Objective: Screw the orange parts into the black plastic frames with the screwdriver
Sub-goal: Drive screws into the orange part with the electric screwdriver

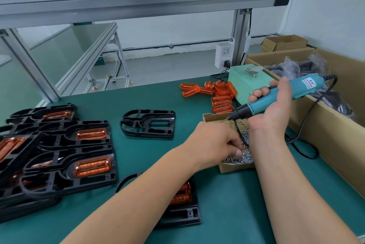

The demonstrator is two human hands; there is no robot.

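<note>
My right hand [274,107] grips the blue electric screwdriver [276,95], held level above the table with its bit pointing left. My left hand [215,143] reaches into a small cardboard box [233,167] of silver screws [244,157], fingers pinched among them; whether a screw is between them is hidden. A black frame with an orange part [183,194] lies under my left forearm, partly covered. An empty black frame [148,123] lies in the middle of the table. Loose orange parts [213,93] are piled at the back.
A stack of black frames fitted with orange parts [59,155] fills the left side of the green mat. A pale green power box [246,83] sits behind the screwdriver. A long cardboard box [325,117] with bagged items runs along the right edge. The screwdriver cable [302,141] loops nearby.
</note>
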